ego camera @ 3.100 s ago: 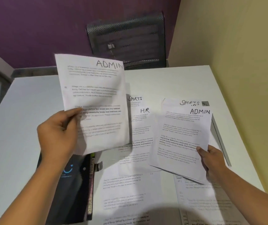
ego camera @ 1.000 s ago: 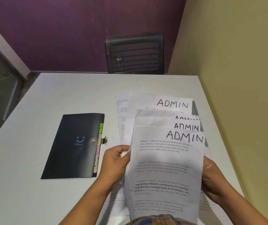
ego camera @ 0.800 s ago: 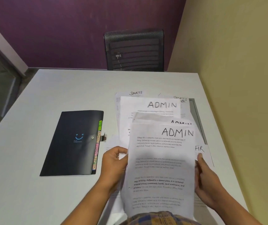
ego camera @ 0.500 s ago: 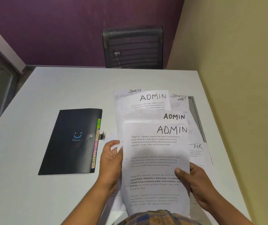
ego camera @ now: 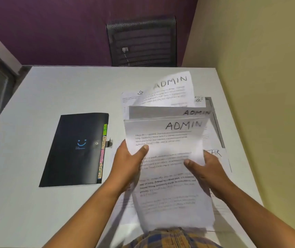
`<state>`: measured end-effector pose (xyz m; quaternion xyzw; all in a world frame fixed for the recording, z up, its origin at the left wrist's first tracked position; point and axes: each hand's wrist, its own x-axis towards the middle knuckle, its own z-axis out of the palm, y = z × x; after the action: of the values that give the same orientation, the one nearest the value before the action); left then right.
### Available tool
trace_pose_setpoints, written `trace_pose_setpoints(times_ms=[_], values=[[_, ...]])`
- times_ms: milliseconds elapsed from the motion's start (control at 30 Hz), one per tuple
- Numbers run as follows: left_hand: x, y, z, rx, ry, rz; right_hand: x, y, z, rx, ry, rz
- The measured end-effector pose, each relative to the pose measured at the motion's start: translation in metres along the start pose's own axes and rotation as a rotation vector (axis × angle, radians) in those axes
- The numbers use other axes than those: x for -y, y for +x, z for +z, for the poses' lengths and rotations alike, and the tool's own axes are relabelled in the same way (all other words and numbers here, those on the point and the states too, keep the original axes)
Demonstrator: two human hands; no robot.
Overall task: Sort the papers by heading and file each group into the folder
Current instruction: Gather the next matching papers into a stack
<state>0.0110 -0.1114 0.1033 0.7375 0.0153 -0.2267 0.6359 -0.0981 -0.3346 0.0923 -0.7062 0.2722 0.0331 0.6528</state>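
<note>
Three ADMIN sheets (ego camera: 168, 140), possibly more since the top edges blur, held fanned above the table (ego camera: 36, 203), just right of the closed black folder (ego camera: 75, 151). Light, limp paper; the rear sheet curls over at its head. Likely slick face to face, apt to slide apart or crease. Best taken at both side edges, thumbs on top. Left hand (ego camera: 127, 161) pinches the left edge, thumb over the front sheet. Right hand (ego camera: 209, 169) grips the right edge likewise. Forearms angle inward. Other sheets (ego camera: 216, 153), one headed HR, lie beneath.
</note>
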Motion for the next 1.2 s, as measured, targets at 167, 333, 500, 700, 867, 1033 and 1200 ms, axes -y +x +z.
trace_pose_setpoints(times_ms=[167,333,500,700,867,1033,1200], values=[[0.041,0.015,0.014,-0.001,0.06,-0.438,-0.041,0.016,0.003,0.135,-0.128,0.338],[0.057,-0.009,0.014,0.104,-0.052,-0.56,-0.053,0.005,0.008,0.095,-0.149,0.386],[0.015,-0.022,0.015,0.028,-0.2,-0.209,-0.005,-0.013,0.007,-0.082,0.114,0.097],[-0.029,-0.009,0.013,0.0,-0.12,0.183,0.035,-0.005,0.002,-0.234,0.041,-0.128],[-0.033,0.005,0.017,-0.028,-0.117,0.244,0.041,0.007,0.006,-0.294,0.041,-0.166],[-0.022,0.01,0.021,-0.006,-0.105,0.278,0.034,0.015,0.01,-0.294,-0.001,-0.147],[-0.011,0.017,0.023,0.015,-0.01,0.283,0.019,0.025,0.006,-0.202,-0.011,-0.181]])
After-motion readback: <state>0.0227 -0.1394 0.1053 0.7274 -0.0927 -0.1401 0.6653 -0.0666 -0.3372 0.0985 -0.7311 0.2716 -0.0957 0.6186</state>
